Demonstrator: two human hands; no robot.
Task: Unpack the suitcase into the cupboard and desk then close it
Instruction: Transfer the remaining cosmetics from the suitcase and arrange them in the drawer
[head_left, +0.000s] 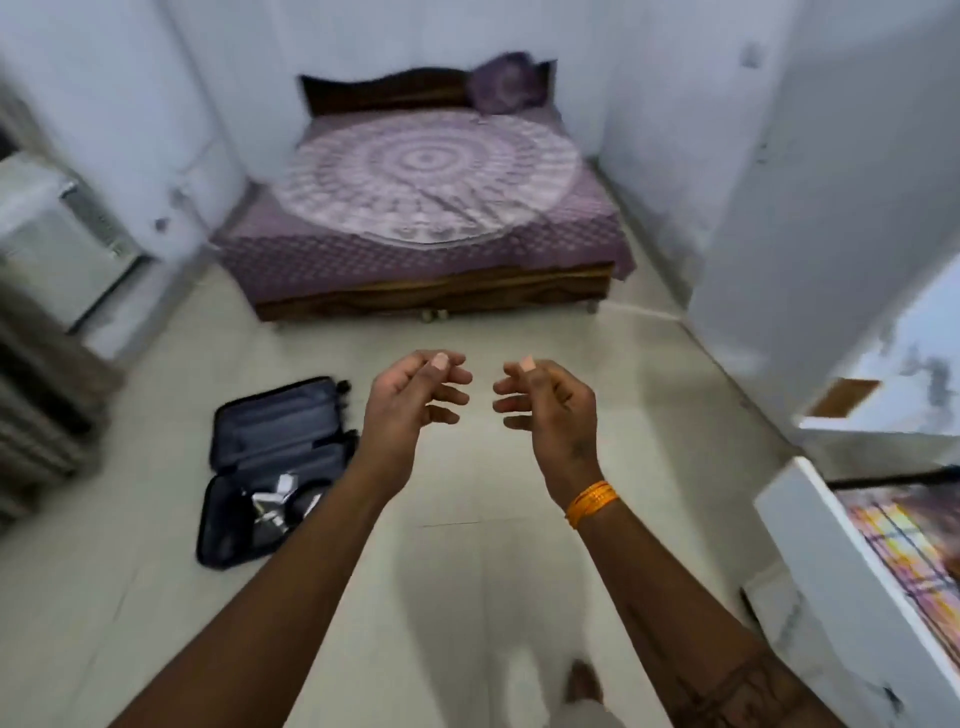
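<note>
I see both arms stretched forward over the pale floor (156, 597). My left hand (410, 402) and right hand (545, 402) hover near each other, palms facing, fingers loosely curled and holding nothing. The suitcase (270, 467) lies open on the floor to the left, a few blurred items in its near half. The bed (426, 218) stands beyond, against the far wall
</note>
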